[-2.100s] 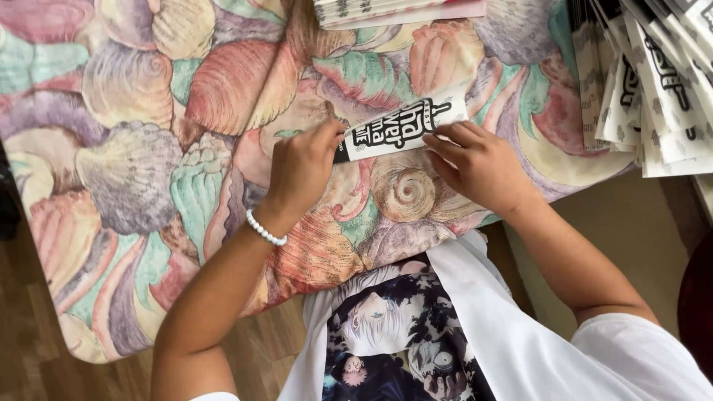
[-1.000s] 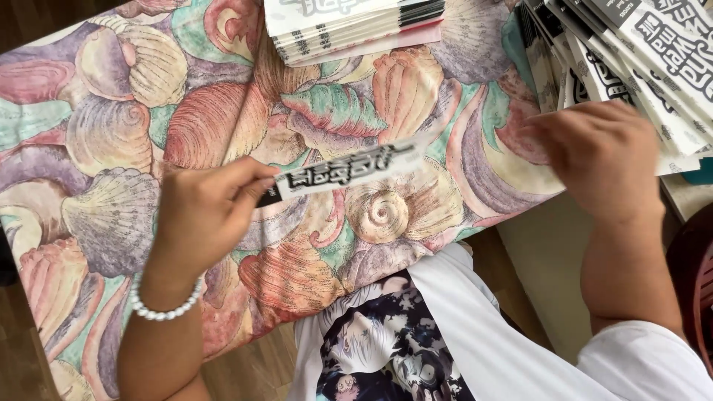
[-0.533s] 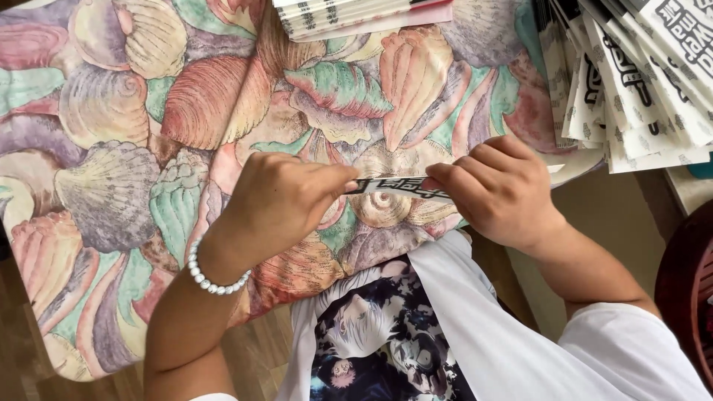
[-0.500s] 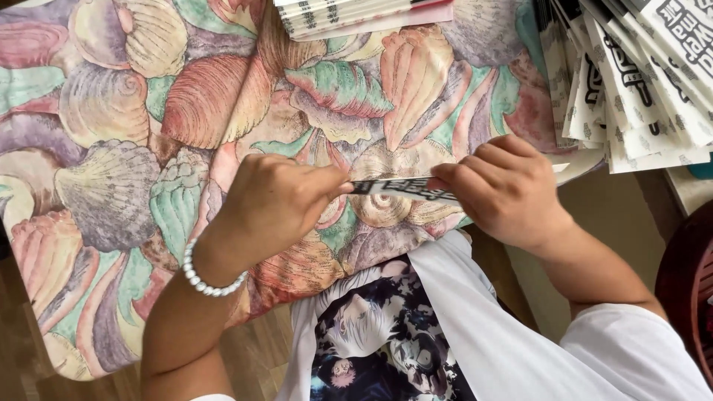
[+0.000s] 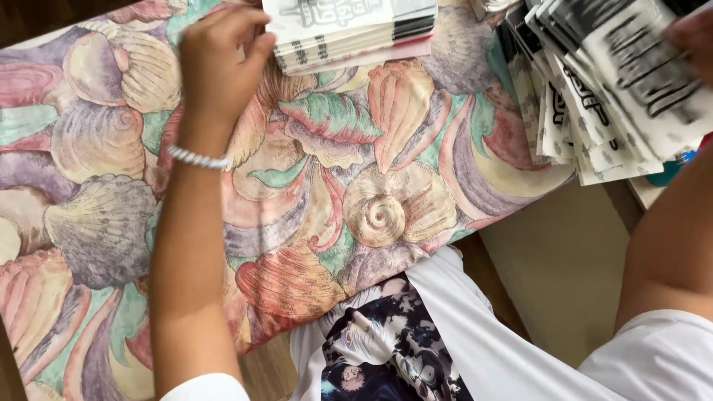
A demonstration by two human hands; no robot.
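Both hands have left the folded printed strip they pinched together half a second ago; it is no longer between them. My left hand (image 5: 215,56) now reaches to the far edge of the bench, fingers (image 5: 249,30) loosely curled against the neat stack of folded strips (image 5: 349,30), whether gripping I cannot tell. My right hand (image 5: 694,33) is mostly out of frame, on the fanned pile of unfolded sheets (image 5: 609,96); its grasp I cannot tell. A shell-print cloth (image 5: 386,215) covers the bench, keeping both piles within reach.
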